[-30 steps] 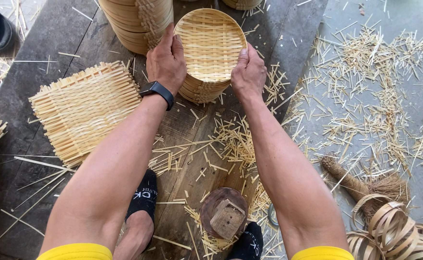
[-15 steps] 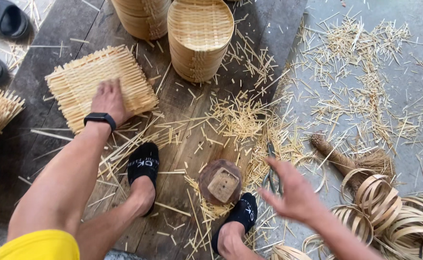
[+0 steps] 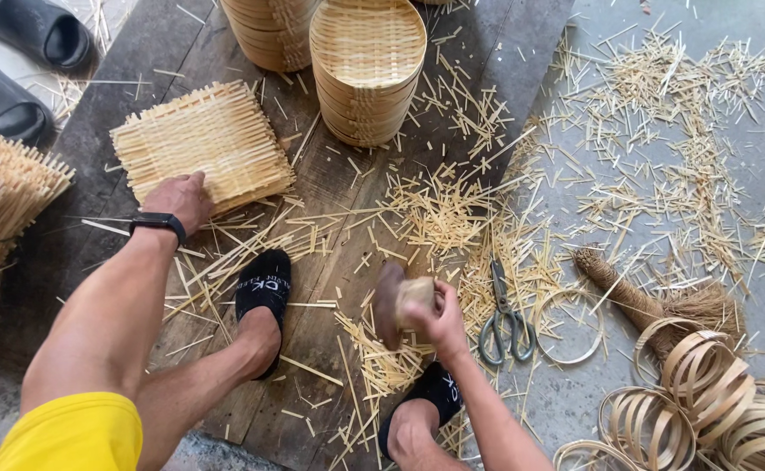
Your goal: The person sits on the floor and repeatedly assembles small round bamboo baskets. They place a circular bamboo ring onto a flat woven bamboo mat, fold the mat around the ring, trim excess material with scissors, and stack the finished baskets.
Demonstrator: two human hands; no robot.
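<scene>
On dark wooden planks [image 3: 330, 201] strewn with bamboo offcuts: square woven bamboo mat [image 3: 201, 144], up-left of the right hand, left hand [image 3: 177, 199] flat on its near edge, fingers loosely spread. Toward the feet, wooden block [image 3: 398, 301], long axis roughly upright, gripped by closed right hand [image 3: 430, 316]. Scissors [image 3: 503, 314] just right.

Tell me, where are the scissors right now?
In the head view, the scissors lie on the floor among bamboo scraps, just right of the right hand, beside a thin bamboo ring.
</scene>
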